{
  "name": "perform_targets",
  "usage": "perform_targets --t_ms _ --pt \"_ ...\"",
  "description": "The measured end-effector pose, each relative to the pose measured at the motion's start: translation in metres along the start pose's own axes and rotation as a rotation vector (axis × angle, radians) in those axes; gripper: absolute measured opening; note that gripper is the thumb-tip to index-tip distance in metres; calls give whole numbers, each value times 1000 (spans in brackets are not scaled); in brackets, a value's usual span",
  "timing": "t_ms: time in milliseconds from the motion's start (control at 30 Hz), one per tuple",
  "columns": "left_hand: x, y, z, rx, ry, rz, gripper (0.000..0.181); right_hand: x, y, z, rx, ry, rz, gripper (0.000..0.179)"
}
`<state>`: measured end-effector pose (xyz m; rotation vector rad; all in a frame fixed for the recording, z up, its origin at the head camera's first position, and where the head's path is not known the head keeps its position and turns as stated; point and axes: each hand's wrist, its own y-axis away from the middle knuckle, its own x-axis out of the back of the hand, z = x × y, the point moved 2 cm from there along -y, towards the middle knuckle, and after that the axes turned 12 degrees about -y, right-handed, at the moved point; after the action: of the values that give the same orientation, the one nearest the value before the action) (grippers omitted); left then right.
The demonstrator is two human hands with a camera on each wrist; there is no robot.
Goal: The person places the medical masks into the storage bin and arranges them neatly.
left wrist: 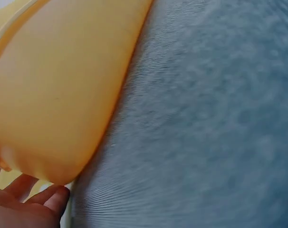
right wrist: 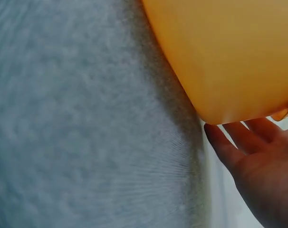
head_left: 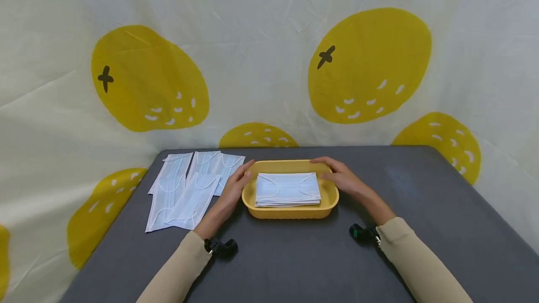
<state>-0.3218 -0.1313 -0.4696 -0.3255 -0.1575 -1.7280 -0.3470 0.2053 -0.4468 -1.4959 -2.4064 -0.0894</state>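
Yellow oblong plastic tub sits on the dark grey bench, left hand and right hand gripping its two ends, thumb contact hard to make out; pale-blue pleated masks lie stacked inside it, loose masks to its left.

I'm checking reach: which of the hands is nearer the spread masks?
Left. The left hand is at the tray's left end, just right of the spread masks; the right hand is at the tray's right end, farther from them.
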Motion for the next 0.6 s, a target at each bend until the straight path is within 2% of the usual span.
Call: perform_targets --t_ms 133,233,467,600 --pt "6 -2 5 10 -17 -17 50 0 -1 0 37 -11 -2 46" --pt "16 -2 10 28 -10 -3 52 0 -1 2 55 -52 -12 49" --pt "47 4 32 22 8 106 55 -3 0 5 29 -94 -5 49" --pt "68 8 33 23 -3 152 53 -4 0 7 -14 -94 14 49"
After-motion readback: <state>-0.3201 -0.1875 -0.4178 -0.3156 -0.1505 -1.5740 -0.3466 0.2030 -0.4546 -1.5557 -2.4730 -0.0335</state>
